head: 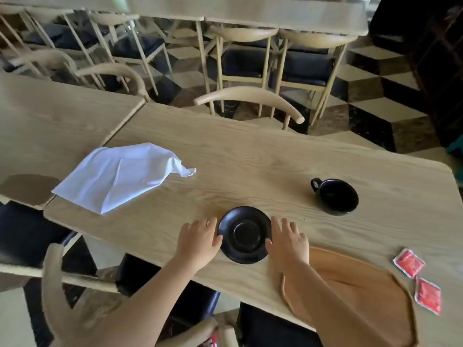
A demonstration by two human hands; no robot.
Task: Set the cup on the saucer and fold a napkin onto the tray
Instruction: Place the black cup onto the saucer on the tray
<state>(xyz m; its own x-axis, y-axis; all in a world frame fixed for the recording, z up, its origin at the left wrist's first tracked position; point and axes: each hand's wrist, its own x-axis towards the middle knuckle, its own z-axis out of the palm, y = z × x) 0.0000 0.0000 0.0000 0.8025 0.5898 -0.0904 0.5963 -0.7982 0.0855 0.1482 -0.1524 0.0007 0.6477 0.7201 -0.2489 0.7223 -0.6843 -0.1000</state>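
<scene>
A: Framing the saucer like that, with your left hand at one edge and your right hand at the other, what were you after?

B: You tell me what you saw first.

A: Your fingers were spread and loose on both sides, tips touching or just beside the rim, nothing clenched and nothing lifted. The saucer sat flat on the table, near your edge. My guess is that you were squaring it up so the cup would have a settled place to land.

B: And where was the cup?

A: It stood upright, well apart from the saucer, farther out on your right, handle pointing left. Your right hand was the nearer one, so I judged that reach would fall to it.

B: The rest?

A: The napkin lay loose and rumpled far off to your left, partly over the seam with the next table, not yet folded. The tray lay just beside the saucer under your right forearm, bare where I could see it. Two red packets lay past its right edge. You had kept the saucer off the tray, which left that surface free for the napkin.
</scene>
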